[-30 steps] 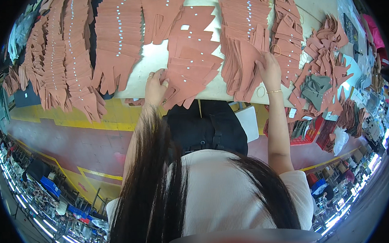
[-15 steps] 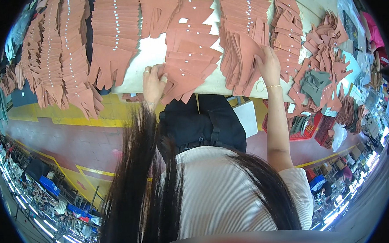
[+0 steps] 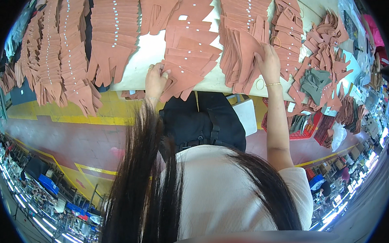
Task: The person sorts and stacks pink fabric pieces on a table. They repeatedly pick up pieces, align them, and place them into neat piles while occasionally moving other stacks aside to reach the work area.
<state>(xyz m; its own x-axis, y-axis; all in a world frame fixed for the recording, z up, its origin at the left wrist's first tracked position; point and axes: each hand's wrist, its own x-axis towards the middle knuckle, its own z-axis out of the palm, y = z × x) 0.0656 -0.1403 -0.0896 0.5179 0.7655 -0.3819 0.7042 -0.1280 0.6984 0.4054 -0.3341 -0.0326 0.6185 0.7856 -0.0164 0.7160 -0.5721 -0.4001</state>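
Note:
Overlapping reddish-brown glove-shaped cut pieces, each with a small white sticker, form a middle row (image 3: 190,44) on the pale table. At the near end of that row, my left hand (image 3: 156,81) has its fingers closed on the left edge of the lowest glove piece (image 3: 184,80). My right hand (image 3: 269,65) is at a thicker fanned stack of the same pieces (image 3: 239,57). Its thumb and fingers pinch the right edge of the top glove piece (image 3: 248,48). The fingertips of both hands are partly hidden.
More rows of glove pieces (image 3: 113,33) lie to the left, their near ends hanging over the table edge. At the right are a loose pile of brown pieces (image 3: 326,39), a grey-green piece (image 3: 315,84) and a red crate (image 3: 303,132). A white stool (image 3: 246,118) stands below the table.
My left hand has shifted slightly right, and the lowest pieces of the middle row have moved a little away from me. My right hand stays at its stack.

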